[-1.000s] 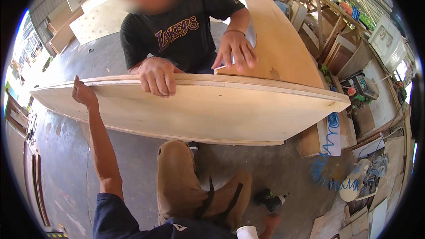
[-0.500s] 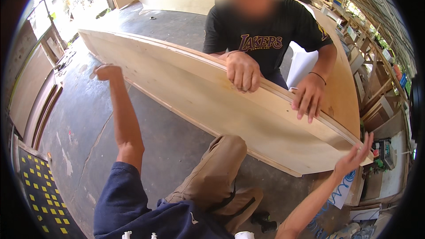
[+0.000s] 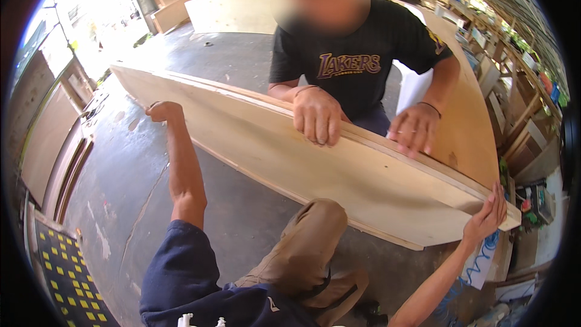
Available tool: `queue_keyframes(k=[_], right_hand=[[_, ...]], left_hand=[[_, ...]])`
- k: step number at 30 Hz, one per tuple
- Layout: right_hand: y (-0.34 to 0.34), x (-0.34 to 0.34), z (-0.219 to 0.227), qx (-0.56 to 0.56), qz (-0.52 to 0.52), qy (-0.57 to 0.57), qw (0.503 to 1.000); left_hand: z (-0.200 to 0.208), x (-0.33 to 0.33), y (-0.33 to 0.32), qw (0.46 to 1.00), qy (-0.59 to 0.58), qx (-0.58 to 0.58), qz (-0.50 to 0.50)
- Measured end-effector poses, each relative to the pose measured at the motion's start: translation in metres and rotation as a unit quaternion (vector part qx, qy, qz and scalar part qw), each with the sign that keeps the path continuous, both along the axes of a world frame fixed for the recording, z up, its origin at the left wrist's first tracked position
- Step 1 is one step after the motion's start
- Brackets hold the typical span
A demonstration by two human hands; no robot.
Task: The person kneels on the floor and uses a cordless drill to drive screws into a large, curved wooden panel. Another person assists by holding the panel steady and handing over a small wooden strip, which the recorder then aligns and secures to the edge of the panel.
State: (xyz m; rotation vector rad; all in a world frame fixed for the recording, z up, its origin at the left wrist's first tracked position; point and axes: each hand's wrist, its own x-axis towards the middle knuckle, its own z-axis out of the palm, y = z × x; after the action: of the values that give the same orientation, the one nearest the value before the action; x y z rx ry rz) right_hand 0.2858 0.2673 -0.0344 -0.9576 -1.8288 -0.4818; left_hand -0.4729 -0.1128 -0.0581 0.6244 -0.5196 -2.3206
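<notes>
A long, shallow plywood panel (image 3: 302, 163) with raised wooden edges stands tilted across the view. My left hand (image 3: 164, 112) is closed at the lower edge of its far left part; the fingertips are partly hidden. At the panel's right end, my right hand (image 3: 487, 215) lies against the corner with its fingers stretched upward. Across from me, a person in a black T-shirt (image 3: 357, 42) leans over the panel. That person's one hand (image 3: 318, 115) grips the top edge, and the other hand (image 3: 414, 127), slightly blurred, is at the same edge farther right.
My bent knee (image 3: 315, 218) is close to the panel's lower edge. A large curved wooden sheet (image 3: 463, 109) is behind the panel. A coiled blue hose (image 3: 472, 266) hangs at the lower right. Boards (image 3: 51, 145) lean at the left, above a yellow-dotted black mat (image 3: 69, 272).
My right hand has come in against the panel's end, its fingers drawing together. My left hand has shifted right and down to the panel's edge. The person opposite has leaned left.
</notes>
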Motion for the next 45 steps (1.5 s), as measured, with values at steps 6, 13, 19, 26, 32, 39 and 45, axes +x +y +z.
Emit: queue_keyframes(k=[6,13,19,26,32,39,45], right_hand=[[0.006,-0.027,-0.016,0.032,0.016,0.034,0.999],[0.021,-0.035,-0.030,0.055,0.067,0.067,0.994],[0.008,-0.026,-0.005,0.031,0.032,0.076,0.996],[0.031,-0.026,0.074,-0.313,-0.088,0.003,0.946],[0.076,-0.025,0.059,-0.406,-0.096,-0.095,0.904],[0.055,-0.048,0.074,-0.443,-0.070,-0.125,0.885],[0.056,-0.030,0.070,-0.445,-0.075,-0.117,0.885]], left_hand=[[0.002,-0.032,0.030,0.988,-0.084,-0.132,-0.001],[-0.021,-0.049,-0.030,0.833,-0.191,-0.506,0.118],[-0.012,0.113,0.066,0.954,0.140,-0.228,-0.136],[0.047,0.243,0.115,0.737,0.407,-0.514,-0.165],[0.118,0.382,0.175,0.503,0.511,-0.640,-0.276],[0.129,0.406,0.332,0.073,0.350,-0.877,-0.320],[0.115,0.440,0.331,0.031,0.310,-0.891,-0.330]])
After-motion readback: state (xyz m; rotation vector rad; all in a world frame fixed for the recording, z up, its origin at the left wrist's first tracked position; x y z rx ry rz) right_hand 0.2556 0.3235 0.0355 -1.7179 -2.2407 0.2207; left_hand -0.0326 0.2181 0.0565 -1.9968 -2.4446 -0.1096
